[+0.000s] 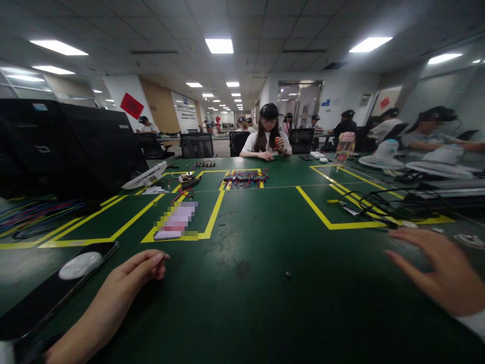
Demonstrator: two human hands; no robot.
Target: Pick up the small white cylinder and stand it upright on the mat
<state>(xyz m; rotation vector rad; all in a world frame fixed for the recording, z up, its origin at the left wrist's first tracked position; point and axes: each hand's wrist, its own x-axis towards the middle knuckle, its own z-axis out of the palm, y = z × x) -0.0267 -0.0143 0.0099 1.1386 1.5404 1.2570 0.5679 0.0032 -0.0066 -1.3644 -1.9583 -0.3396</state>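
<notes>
My left hand (138,275) hovers over or rests on the green table at the lower left, its fingers curled in and the thumb against them. Whatever may be between those fingertips is hidden. At the right edge, my right hand (443,270) has thumb and fingers apart and holds nothing. A tiny dark metal piece like a nut (288,274) lies on the green tabletop (242,308) between the hands. Beside my left forearm are a dark flat phone-like slab (41,298) and, on its far end, a white rounded case (80,265).
A pixelated phone (176,221) lies inside yellow tape. Further off are a bundle of coloured wires (246,178) and a small motor-like part (188,178). Black cables (364,202) and white fans (382,154) stand right, a black computer case (68,146) left. A person (267,136) sits opposite.
</notes>
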